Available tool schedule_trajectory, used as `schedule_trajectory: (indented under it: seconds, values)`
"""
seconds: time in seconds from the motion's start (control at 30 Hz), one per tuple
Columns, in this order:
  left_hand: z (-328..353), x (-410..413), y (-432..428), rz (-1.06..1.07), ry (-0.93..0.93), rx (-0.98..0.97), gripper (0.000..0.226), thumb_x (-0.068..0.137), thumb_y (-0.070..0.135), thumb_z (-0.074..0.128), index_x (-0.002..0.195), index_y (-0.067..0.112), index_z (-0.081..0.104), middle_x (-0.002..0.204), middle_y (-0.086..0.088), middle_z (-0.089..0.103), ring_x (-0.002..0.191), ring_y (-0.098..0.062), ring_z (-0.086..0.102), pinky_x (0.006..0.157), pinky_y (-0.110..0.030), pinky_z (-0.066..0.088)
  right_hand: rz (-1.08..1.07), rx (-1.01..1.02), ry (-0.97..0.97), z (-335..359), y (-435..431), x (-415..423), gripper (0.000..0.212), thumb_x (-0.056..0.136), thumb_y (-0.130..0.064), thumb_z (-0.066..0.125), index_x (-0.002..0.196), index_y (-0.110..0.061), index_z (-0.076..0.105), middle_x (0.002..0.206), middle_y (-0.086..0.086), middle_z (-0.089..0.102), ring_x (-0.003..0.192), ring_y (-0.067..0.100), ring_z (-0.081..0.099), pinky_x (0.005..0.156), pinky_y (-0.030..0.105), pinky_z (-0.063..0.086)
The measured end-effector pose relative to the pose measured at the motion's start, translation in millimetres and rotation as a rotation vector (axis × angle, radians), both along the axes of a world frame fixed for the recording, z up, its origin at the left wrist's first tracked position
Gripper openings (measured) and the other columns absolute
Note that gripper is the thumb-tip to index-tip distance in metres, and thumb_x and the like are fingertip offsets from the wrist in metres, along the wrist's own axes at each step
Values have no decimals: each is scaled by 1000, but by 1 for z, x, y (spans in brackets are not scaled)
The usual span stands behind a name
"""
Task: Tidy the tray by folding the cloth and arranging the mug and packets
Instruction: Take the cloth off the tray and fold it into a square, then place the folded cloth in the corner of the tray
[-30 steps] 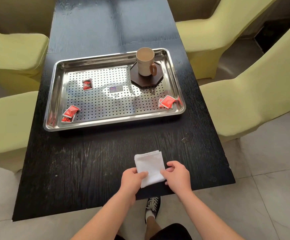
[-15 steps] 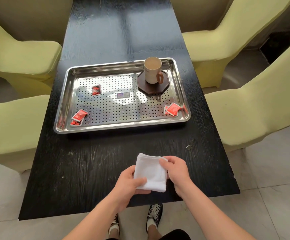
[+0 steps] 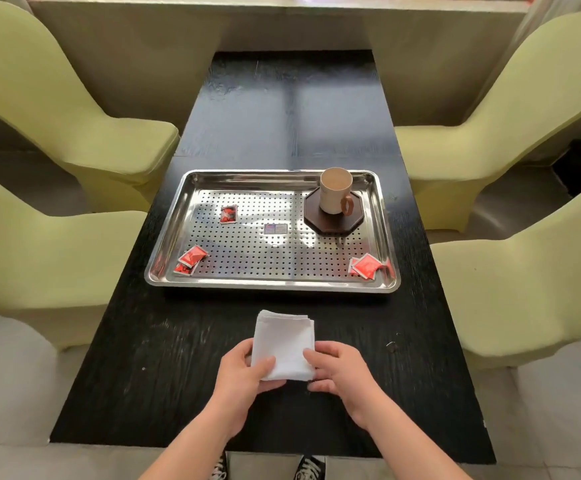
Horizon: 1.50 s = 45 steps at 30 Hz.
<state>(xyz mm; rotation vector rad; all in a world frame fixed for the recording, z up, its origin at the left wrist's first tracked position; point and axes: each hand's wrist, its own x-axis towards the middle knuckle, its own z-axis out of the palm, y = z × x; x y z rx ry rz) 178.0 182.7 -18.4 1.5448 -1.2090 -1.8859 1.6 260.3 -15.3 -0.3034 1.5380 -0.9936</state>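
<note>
A white cloth (image 3: 283, 337), folded into a small square, is held over the near part of the black table (image 3: 178, 358). My left hand (image 3: 244, 375) pinches its near left corner, and my right hand (image 3: 337, 370) grips its near right edge. Beyond it lies a perforated steel tray (image 3: 171, 233). A beige mug (image 3: 334, 190) stands upright on a dark octagonal coaster (image 3: 330, 223) at the tray's far right. Red packets lie scattered in the tray: one at the left middle (image 3: 229, 214), a pair at the near left corner (image 3: 192, 258), another pair at the near right corner (image 3: 368, 266).
Yellow-green covered chairs stand along both sides of the table, left (image 3: 57, 109) and right (image 3: 507, 109). A small label sticker (image 3: 275, 229) sits at the tray's centre. My shoes (image 3: 309, 469) show below the table's near edge. A wall ledge closes off the far end.
The view has tilted up, showing more of the room. My hands turned the folded cloth square and shifted it slightly toward the tray, my right hand sliding from its top corner down to its side.
</note>
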Motion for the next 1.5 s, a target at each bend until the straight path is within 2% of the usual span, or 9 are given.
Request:
schedule_trajectory:
  seconds: [0.1,0.37,0.63,0.97,1.07,1.2,1.37,1.43,1.5]
  values:
    - [5,-2,-4,45,12,-10,31,89,10,70,116,23,63,112,-4,69,97,-22,72,73,-38,63,40,-44,7,3,-5,-3,38,84,-17,79,120,-12,66,104,7,77,91,24,76,80,38,63]
    - [22,14,-36,171,146,137,24,95,13,61,118,13,63,112,-11,73,96,-27,74,81,-45,61,-14,-96,62,14,-48,4,30,82,-9,81,110,-14,71,103,7,77,92,19,76,74,34,63]
    - [25,46,-104,175,52,116,23,93,4,62,113,16,64,110,-9,71,89,-24,75,72,-38,63,-46,-83,73,16,-112,32,31,82,-4,80,111,-4,70,103,18,75,89,27,76,72,34,62]
    - [22,78,-218,92,18,68,27,89,0,65,106,22,64,102,-6,70,85,-22,75,66,-33,62,-82,-24,122,22,-214,70,31,86,-3,75,116,-5,65,109,18,71,94,27,74,73,32,63]
    - [17,77,-246,88,-16,60,29,89,-1,66,108,21,63,100,-5,68,86,-23,73,63,-31,61,-88,-1,155,20,-243,74,26,85,-2,75,110,-7,66,108,17,70,93,27,74,73,33,64]
    - [7,67,-280,110,-76,51,37,87,-4,65,122,9,63,104,-10,65,80,-25,74,62,-31,62,-58,27,187,9,-283,69,23,85,-1,73,107,-5,67,106,17,70,90,28,74,77,38,64]
    - [-9,46,-333,145,-174,9,33,90,-3,62,120,8,63,103,-11,65,69,-24,75,67,-42,64,7,58,205,-6,-342,51,22,87,-1,72,108,-6,65,103,11,70,86,27,74,72,35,64]
    - [-13,35,-357,149,-260,-54,30,90,-1,63,117,11,65,106,-11,66,73,-27,74,69,-44,63,41,53,221,-10,-366,42,29,87,-1,72,115,-2,63,105,12,70,87,27,73,74,37,64]
    - [-18,23,-382,103,-406,-165,31,89,5,64,118,15,67,107,-7,68,84,-25,70,76,-45,61,65,51,253,-13,-390,32,31,87,-2,72,117,-3,62,106,12,69,88,26,71,77,40,64]
